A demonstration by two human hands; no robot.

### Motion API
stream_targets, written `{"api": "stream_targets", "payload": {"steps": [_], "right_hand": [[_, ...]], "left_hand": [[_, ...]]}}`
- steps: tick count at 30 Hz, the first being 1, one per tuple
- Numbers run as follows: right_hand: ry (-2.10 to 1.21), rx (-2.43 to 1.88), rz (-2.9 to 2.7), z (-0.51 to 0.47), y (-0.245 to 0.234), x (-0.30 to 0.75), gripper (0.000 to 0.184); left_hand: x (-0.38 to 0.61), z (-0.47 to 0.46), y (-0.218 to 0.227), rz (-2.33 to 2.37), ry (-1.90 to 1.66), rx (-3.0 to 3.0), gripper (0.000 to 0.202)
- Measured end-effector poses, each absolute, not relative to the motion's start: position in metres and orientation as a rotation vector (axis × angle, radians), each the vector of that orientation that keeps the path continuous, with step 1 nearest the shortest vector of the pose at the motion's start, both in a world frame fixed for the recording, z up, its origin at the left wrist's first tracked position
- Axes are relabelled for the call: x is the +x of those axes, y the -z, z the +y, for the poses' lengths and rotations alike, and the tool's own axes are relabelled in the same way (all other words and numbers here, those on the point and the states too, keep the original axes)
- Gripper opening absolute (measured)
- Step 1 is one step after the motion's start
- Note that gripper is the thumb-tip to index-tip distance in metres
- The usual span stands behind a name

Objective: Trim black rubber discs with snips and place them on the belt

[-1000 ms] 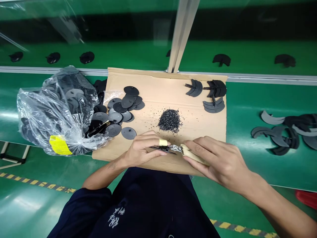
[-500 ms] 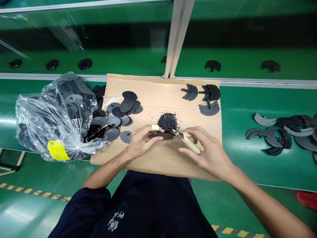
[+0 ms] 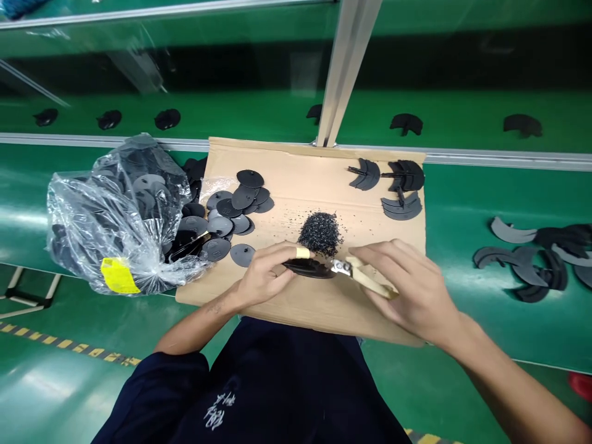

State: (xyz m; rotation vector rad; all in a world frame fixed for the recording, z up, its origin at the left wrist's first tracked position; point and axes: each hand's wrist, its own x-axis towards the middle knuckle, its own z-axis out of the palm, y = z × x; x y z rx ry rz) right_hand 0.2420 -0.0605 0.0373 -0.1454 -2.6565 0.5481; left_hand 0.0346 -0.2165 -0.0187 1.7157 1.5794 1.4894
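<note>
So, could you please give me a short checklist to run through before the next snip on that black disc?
1. Left hand grips the black plastic disc edge-on: ok.
2. Right hand holds the cream-handled metal cutters: ok.
3. Cutter tip meets the disc's edge: ok; whether a burr sits between the blades: cannot tell.
4. Taped fingertip away from the blades: ok, it rests on top of the disc.
5. Work is over the brown cardboard sheet, beside the pile of black trimmings: ok.
6. Loose flat black discs lie by the clear plastic bag: ok.
</note>
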Motion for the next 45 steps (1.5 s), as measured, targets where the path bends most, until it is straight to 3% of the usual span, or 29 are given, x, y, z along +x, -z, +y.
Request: {"api": "stream_targets", "payload": {"steps": [32,39,45], "right_hand": [[-0.053,-0.136,-2.734,-0.066,-0.035,0.239,0.021],[-0.212,-0.361,-2.851,-0.057,-0.02,0.241,0.022],[-0.243,-0.58,-3.073,-0.046,-0.02,0.232,0.024]], "left_hand": [[0.047,-0.22,0.019,1.442,-1.608,1.561,0.019],[0.021,-0.215,0.012,1.632,-1.126,1.849,0.039],[0.012,-0.191,0.024,1.795,-0.677,2.035,0.025]]}}
